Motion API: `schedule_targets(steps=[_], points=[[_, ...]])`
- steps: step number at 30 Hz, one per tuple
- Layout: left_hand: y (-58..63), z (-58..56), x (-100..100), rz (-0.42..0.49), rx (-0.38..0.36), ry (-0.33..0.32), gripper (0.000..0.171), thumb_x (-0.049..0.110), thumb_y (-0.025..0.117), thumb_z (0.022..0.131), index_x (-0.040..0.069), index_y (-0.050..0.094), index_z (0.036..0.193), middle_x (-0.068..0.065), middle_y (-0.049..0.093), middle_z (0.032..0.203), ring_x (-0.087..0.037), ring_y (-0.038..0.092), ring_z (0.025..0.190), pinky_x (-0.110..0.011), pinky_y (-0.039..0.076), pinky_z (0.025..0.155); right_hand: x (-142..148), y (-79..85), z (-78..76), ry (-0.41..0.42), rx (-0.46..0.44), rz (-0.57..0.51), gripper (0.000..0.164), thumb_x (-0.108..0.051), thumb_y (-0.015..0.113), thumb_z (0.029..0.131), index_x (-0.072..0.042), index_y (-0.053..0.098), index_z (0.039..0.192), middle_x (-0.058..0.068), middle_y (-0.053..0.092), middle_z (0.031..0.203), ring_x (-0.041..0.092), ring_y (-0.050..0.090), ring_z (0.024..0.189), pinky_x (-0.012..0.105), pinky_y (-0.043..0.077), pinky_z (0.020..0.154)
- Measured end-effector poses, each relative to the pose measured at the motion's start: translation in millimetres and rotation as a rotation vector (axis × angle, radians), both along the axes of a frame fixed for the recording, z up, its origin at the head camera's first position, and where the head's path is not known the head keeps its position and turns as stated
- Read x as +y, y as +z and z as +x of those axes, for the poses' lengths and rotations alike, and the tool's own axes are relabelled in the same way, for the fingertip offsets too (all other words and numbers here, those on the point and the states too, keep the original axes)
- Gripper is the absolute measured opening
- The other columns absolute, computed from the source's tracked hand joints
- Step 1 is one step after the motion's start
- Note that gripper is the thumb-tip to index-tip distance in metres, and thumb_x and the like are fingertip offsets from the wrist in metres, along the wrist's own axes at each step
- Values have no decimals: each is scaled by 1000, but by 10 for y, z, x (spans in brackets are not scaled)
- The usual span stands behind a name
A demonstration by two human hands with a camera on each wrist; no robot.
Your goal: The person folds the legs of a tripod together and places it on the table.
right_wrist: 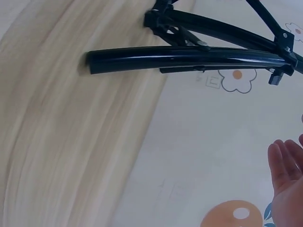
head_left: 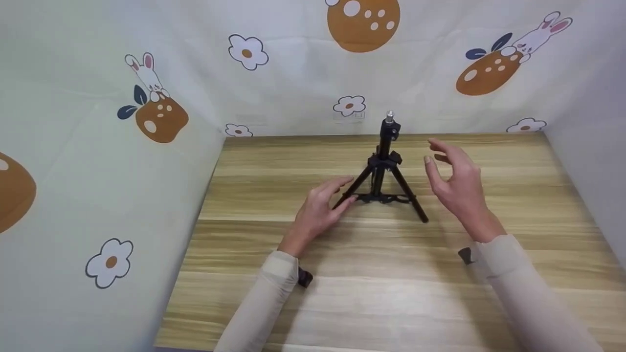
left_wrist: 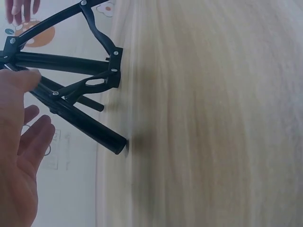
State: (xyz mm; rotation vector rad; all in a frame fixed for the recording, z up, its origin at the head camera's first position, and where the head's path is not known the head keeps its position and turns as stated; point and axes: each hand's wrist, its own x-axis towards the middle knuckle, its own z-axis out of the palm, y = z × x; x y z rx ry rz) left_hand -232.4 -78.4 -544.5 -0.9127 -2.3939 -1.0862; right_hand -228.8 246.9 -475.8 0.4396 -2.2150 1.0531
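A black tripod stand (head_left: 384, 151) with a silver screw tip stands upright on the wooden tabletop, its legs spread. My left hand (head_left: 323, 205) is at the tripod's left leg, thumb and fingers on either side of it and apart. In the left wrist view the thumb of the left hand (left_wrist: 19, 156) overlaps the black legs (left_wrist: 90, 125), while the other fingers stay loosely extended below. To the right of the stand, my right hand (head_left: 459, 183) is held in the air, fingers loosely bent and holding nothing. The right wrist view shows its fingers (right_wrist: 284, 165) apart from the tripod leg (right_wrist: 184, 57).
The wood-grain tabletop (head_left: 254, 244) reaches back to a pale cloth backdrop (head_left: 293, 88) printed with flowers, rabbits and orange fruit. The cloth also rises along the left and right sides. A dark piece (head_left: 305, 277) shows beside the left cuff, another (head_left: 465, 255) beside the right.
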Motion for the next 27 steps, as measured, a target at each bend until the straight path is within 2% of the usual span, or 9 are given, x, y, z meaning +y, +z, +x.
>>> schedule_targets(steps=[1,5,8,13,19,23,27], points=[[-10,0,6,15,-3,-13,45,20,79,101,7,68,143,-9,74,139,-25,75,122,-35,65,104,-14,18,-6,1,2,-7,35,-12,70,105,-5,70,139,14,76,131,30,73,123,11,56,106],[-50,3,21,53,-14,-52,49,8,80,98,5,66,145,-15,75,137,-32,76,118,-42,67,100,-70,79,-21,15,13,-29,36,-12,70,105,-7,70,140,9,76,134,26,72,123,24,62,106],[-62,7,25,65,-35,-64,52,4,79,98,6,64,147,-15,74,137,-30,76,119,-39,66,103,-105,109,-25,33,21,-48,36,-11,69,105,-7,70,140,7,76,134,22,72,124,27,63,105],[-75,3,39,66,-65,-74,52,2,78,98,6,63,148,-12,74,139,-24,76,120,-30,64,105,-147,137,-23,60,34,-96,34,-8,71,104,-5,71,138,6,76,133,20,72,123,24,63,103],[-96,6,43,79,-78,-43,47,3,79,98,4,67,144,-13,77,130,-24,78,115,-26,63,104,-211,196,-43,106,49,-165,34,-3,74,101,0,71,135,9,76,132,23,73,121,28,64,104],[-124,8,33,77,-58,-18,44,4,81,97,1,70,139,-14,79,120,-25,79,109,-29,65,102,-263,251,-61,113,58,-167,35,-4,75,100,-1,71,135,8,76,134,20,72,125,29,61,108],[-143,12,26,89,-59,-10,44,6,80,97,1,70,139,-15,80,120,-25,79,109,-28,65,102,-323,288,-81,113,56,-163,37,-4,75,100,-2,71,137,7,75,136,19,70,128,28,60,111]])
